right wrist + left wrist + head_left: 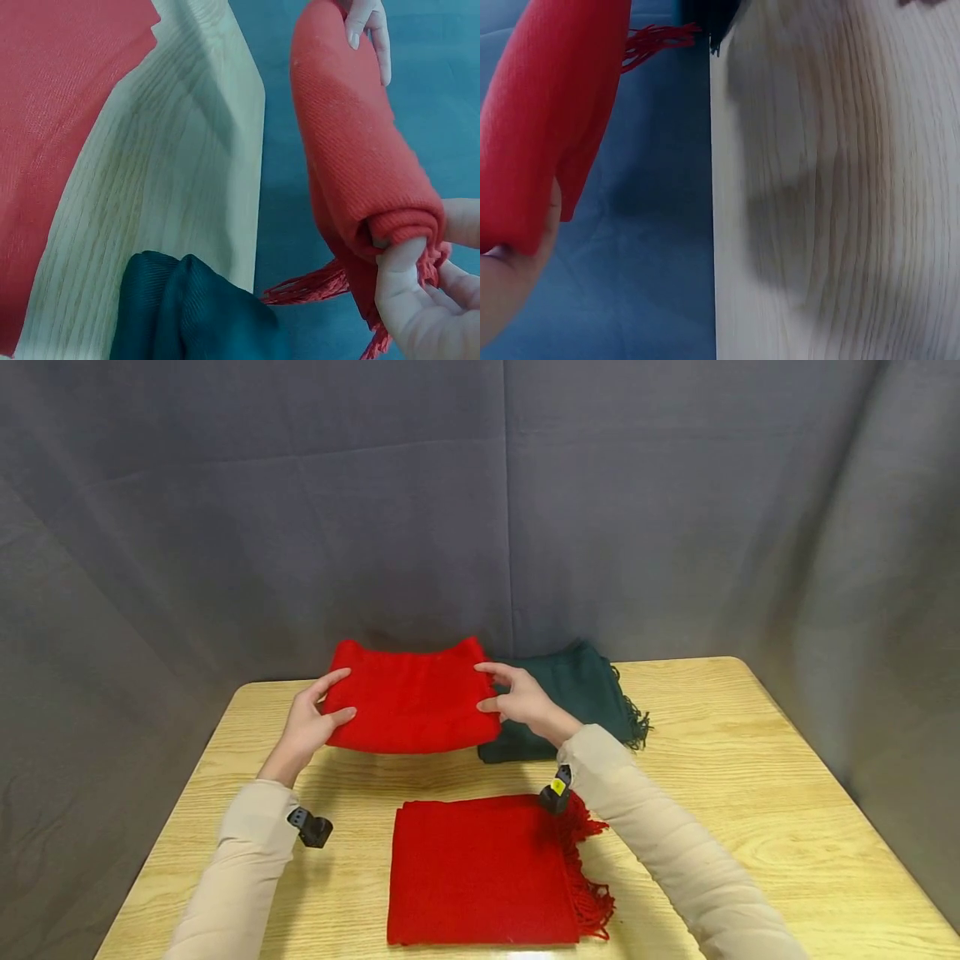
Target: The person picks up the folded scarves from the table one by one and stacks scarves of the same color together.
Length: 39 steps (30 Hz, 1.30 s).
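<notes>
A folded red scarf [412,702] is held up above the far side of the table, stretched between both hands. My left hand [309,718] grips its left end, thumb in front. At the right end my right hand [525,697] pinches the folded layers. In the right wrist view the scarf [352,135] looks thick and rolled over, with red fringe hanging beside the right hand [427,300]. The left wrist view shows the left hand [517,277] under the scarf's edge. A second red scarf [480,872] lies folded flat nearer me, fringe to the right.
A folded dark green scarf [562,693] with fringe lies at the back of the table, partly behind the right hand. The light wood table [750,793] ends at a grey curtain [420,527] behind it. Small black cameras sit on both wrists.
</notes>
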{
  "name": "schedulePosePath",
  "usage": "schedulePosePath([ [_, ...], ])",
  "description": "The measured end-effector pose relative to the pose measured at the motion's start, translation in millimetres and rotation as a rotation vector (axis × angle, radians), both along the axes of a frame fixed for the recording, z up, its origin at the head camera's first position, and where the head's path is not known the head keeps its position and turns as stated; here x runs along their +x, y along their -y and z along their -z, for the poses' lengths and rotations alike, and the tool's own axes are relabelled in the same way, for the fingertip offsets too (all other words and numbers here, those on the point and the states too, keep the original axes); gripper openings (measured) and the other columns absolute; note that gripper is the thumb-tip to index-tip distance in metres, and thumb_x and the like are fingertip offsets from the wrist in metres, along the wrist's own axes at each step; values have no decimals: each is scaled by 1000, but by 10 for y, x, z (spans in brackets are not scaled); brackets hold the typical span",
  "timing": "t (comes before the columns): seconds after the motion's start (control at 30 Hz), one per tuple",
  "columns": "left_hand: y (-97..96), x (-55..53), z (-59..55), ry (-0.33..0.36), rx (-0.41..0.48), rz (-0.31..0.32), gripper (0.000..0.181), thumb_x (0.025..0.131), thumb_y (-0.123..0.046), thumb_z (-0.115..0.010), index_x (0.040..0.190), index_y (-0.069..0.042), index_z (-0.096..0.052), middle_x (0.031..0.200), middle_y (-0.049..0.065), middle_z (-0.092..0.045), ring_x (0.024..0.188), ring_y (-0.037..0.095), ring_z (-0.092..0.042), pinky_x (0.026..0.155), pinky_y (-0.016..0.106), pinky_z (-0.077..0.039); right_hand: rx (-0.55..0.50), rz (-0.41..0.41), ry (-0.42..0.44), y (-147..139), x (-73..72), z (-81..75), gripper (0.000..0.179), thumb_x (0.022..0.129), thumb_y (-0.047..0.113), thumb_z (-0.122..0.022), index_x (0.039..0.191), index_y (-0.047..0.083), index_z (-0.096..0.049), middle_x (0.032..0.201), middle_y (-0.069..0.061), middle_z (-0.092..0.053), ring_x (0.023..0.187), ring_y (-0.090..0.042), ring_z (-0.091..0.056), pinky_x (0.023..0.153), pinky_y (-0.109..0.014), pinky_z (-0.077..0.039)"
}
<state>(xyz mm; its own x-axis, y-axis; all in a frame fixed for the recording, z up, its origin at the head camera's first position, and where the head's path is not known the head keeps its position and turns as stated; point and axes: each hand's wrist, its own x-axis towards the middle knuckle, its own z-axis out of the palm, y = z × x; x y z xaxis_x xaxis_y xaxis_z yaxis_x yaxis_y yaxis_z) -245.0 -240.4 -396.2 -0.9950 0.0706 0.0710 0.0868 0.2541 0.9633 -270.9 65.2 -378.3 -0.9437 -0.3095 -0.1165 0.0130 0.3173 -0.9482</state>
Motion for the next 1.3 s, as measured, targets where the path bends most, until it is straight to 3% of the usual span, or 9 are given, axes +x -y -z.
schedulePosePath([
  [0.23, -49, 51, -47, -16, 11, -8, 60, 84, 5, -56, 139, -9, -36, 128, 21, -40, 98, 26, -51, 68, 22, -51, 1, -10, -33, -64, 56, -64, 56, 81, 0, -63, 133, 12, -46, 130, -14, -44, 91, -28, -55, 63, -32, -52],
  [0.57, -109, 134, -116, -85, 43, 53, 60, 83, 8, -56, 138, -4, -36, 123, 23, -43, 87, 9, -56, 68, 22, -51, 16, -18, -88, -183, 148, -129, 55, 81, 1, -63, 133, 11, -47, 132, -14, -43, 111, -28, -44, 62, -33, -51],
  [0.83, -209, 205, -157, -124, 68, 76, 58, 82, 12, -55, 136, -2, -38, 120, 23, -45, 85, 8, -57, 68, 22, -51, 18, -26, -112, -306, 233, -157, 56, 81, 2, -63, 133, 13, -46, 133, -13, -41, 113, -27, -42, 65, -43, -50],
  [1.07, -278, 265, -161, -110, 75, 91, 60, 82, 13, -54, 137, -3, -37, 122, 19, -45, 88, 10, -57, 69, 25, -52, 19, -21, -134, -392, 326, -173, 56, 80, -1, -64, 132, 12, -47, 135, -15, -40, 119, -28, -38, 57, -31, -48],
  [1.3, -320, 332, -156, -137, 98, 105, 60, 80, 14, -54, 136, -3, -38, 121, 17, -45, 87, 10, -57, 69, 25, -52, 19, -12, -159, -439, 449, -204, 55, 80, -3, -63, 131, 9, -48, 134, -17, -40, 118, -30, -39, 53, -29, -47],
])
